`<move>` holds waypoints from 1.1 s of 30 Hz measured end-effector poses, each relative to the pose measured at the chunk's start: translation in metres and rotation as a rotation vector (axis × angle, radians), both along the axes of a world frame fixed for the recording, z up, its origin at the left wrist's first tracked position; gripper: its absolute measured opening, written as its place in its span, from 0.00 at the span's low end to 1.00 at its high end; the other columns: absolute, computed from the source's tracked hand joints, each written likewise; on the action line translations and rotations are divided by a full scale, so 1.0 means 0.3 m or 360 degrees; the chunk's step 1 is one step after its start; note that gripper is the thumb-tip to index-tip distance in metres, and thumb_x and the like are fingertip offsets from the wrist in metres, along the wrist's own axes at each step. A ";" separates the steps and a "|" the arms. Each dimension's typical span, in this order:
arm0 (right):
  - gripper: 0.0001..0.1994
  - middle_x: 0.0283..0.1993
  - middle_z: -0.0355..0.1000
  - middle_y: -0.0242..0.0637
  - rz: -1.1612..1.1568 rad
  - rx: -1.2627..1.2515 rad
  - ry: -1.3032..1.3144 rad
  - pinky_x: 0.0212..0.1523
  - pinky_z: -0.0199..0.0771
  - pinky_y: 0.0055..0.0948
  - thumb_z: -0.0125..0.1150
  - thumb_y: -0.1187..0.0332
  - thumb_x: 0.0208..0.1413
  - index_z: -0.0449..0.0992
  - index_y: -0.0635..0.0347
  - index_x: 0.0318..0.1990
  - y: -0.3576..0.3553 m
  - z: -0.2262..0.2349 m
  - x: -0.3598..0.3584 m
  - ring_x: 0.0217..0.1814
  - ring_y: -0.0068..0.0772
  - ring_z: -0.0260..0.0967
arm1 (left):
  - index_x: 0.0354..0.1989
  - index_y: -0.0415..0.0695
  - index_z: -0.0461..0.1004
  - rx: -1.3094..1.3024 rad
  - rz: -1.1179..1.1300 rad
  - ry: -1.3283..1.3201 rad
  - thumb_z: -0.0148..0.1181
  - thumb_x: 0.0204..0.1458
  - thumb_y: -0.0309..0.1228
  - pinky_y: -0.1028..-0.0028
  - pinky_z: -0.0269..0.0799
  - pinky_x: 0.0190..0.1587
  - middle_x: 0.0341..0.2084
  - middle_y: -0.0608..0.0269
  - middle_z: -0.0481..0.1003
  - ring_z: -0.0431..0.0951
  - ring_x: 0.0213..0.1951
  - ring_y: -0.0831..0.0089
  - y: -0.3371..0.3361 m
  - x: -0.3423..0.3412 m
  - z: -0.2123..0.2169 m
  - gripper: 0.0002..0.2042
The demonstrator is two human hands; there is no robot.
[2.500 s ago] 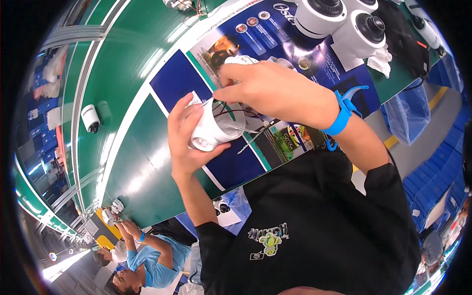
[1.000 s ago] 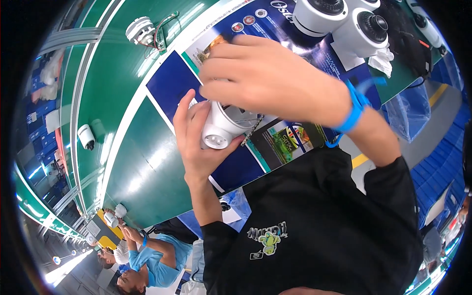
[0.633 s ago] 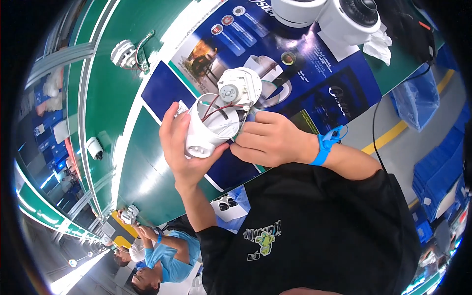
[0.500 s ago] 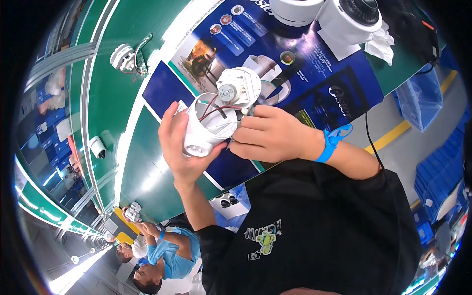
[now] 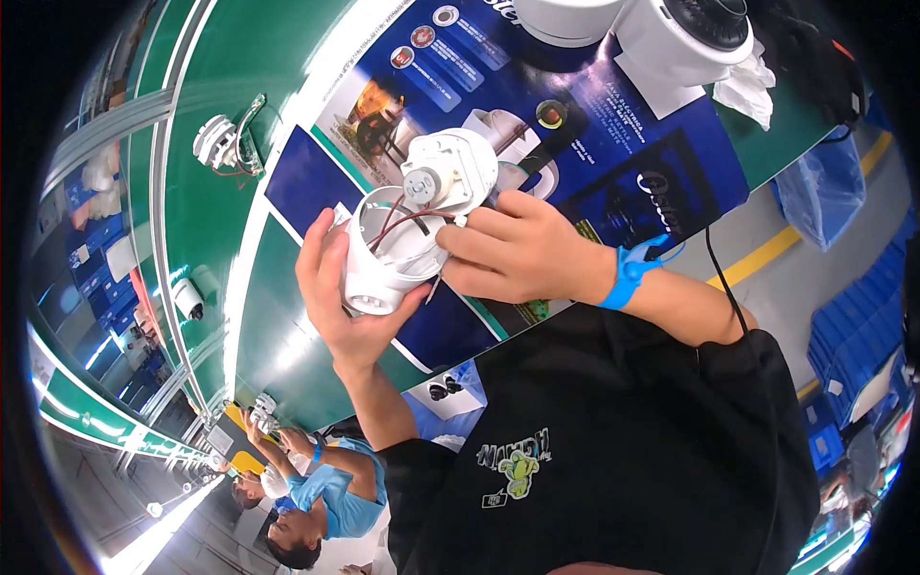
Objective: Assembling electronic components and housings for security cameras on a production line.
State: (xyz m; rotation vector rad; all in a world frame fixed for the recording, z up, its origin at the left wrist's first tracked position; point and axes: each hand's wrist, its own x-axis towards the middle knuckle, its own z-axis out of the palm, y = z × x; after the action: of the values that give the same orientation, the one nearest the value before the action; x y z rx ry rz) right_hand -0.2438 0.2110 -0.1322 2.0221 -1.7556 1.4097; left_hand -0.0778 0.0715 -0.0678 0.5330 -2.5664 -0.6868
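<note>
My left hand (image 5: pixel 331 297) is wrapped round a hollow white plastic housing (image 5: pixel 362 268), its open side up. Dark red wires (image 5: pixel 386 230) loop out of the housing to a silver motor (image 5: pixel 420 186) on a round white part (image 5: pixel 471 171), which rests just beyond it on a blue printed cardboard sheet. My right hand (image 5: pixel 527 251) is closed in a pinch at the housing's right rim, beside the wires and a small white connector (image 5: pixel 460 221). The fingers hide what they grip.
The printed cardboard (image 5: pixel 594 172) covers part of the green table (image 5: pixel 225 57). White dome-topped housings (image 5: pixel 671 43) stand at the far right near crumpled white paper (image 5: pixel 746 91). A wired white part (image 5: pixel 218 142) lies at the left. Another person (image 5: pixel 331 489) works at lower left.
My right fingers have moved up along the housing's rim toward the wires. The housing is slightly turned in my left hand. The other person's hand has lifted beside a white part.
</note>
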 end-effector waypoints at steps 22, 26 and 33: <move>0.17 0.33 0.68 0.37 0.0047 0.0232 -0.1058 0.26 0.69 0.22 0.67 0.77 0.41 0.70 0.63 0.40 -0.060 0.170 -0.028 0.26 0.28 0.69 | 0.54 0.45 0.66 -0.0297 0.0028 0.0267 0.81 0.25 0.35 0.61 0.74 0.46 0.53 0.43 0.69 0.76 0.47 0.51 0.011 0.006 -0.115 0.42; 0.18 0.38 0.68 0.39 -0.0016 0.0203 -0.2083 0.30 0.70 0.17 0.63 0.82 0.46 0.68 0.64 0.46 -0.042 0.164 -0.005 0.35 0.21 0.69 | 0.56 0.47 0.64 -0.0349 -0.0007 0.0367 0.81 0.27 0.37 0.60 0.74 0.46 0.52 0.44 0.69 0.76 0.48 0.51 0.019 0.010 -0.146 0.42; 0.15 0.42 0.69 0.45 -0.0110 0.0332 -0.1422 0.42 0.71 0.31 0.63 0.80 0.47 0.71 0.65 0.45 0.073 0.109 0.021 0.42 0.42 0.70 | 0.55 0.49 0.64 -0.0350 -0.0015 0.0424 0.78 0.31 0.32 0.58 0.75 0.46 0.54 0.47 0.66 0.77 0.46 0.46 0.022 0.000 -0.172 0.38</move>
State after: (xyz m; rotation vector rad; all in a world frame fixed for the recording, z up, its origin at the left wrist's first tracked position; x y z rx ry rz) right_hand -0.2376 0.2330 -0.0996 1.4443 -2.3082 2.4254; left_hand -0.0778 0.0781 -0.1195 0.3332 -2.3556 -0.4374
